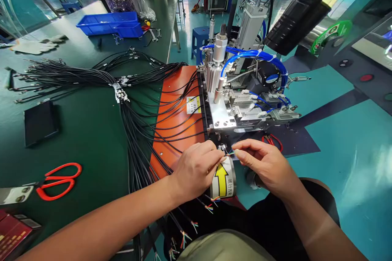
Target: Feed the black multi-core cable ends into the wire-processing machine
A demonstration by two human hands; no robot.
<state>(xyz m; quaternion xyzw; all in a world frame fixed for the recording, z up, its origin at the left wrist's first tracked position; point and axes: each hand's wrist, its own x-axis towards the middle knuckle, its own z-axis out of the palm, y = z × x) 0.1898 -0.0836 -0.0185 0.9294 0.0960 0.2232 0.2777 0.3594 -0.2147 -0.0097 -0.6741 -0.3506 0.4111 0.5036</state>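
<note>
Coloured wires sat at the bench machine's front, above the yellow-arrow label. Left hand: thumb and index pinched on them. Right hand: thumb and index nearly closed on the free ends. Progress, judged: several black cables already reached the machine over the orange plate; splayed-end cables below remained. Blue bin: contents indiscernible. Pink bag: many small dark parts.
</note>
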